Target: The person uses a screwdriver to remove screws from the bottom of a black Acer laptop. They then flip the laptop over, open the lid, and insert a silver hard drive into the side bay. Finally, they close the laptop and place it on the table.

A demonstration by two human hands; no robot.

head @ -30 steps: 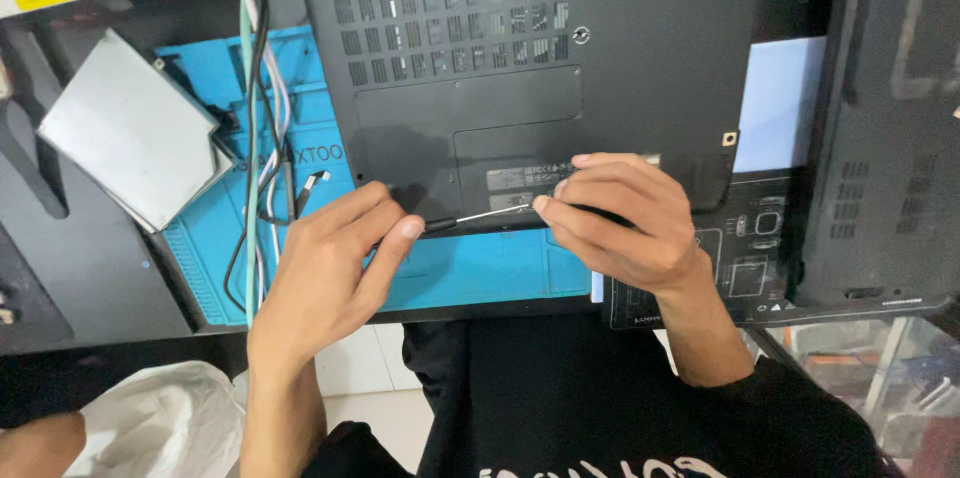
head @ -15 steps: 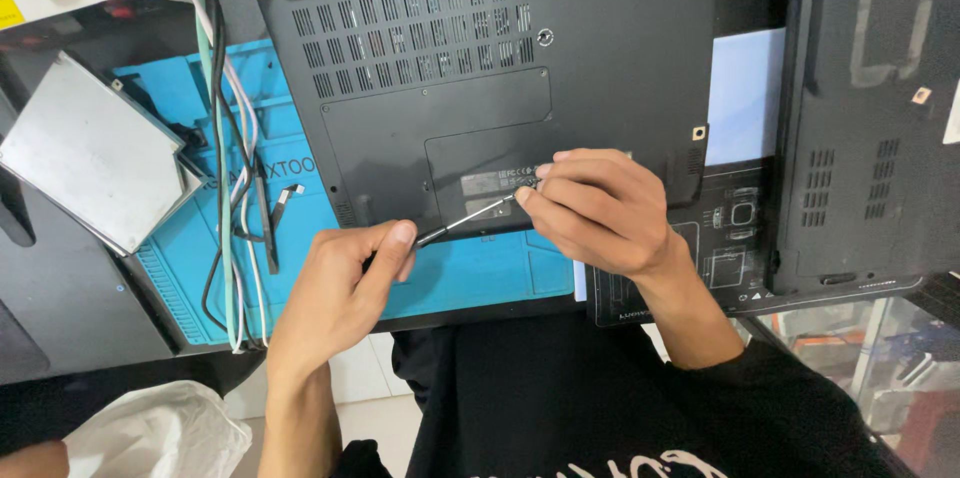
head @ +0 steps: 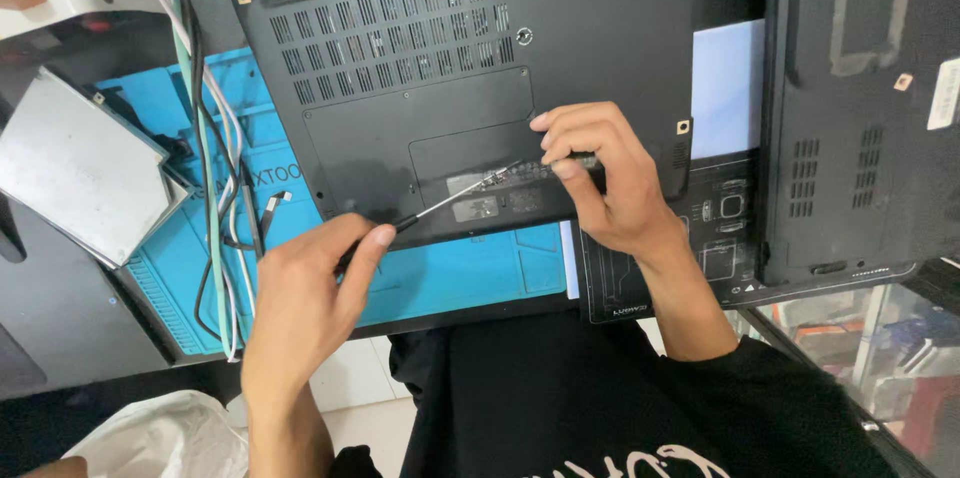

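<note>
Laptop lies underside-up on blue mat; left hand clamped on screwdriver, right hand pinching its tip at the base: likely unscrewing, needing steady tip seating.

The upturned laptop lies on the mat. A second laptop sits at its 3 o'clock, cables and a metal drive at 9, the screwdriver across its 6 o'clock edge.

screwdriver tip hidden under right hand
</note>
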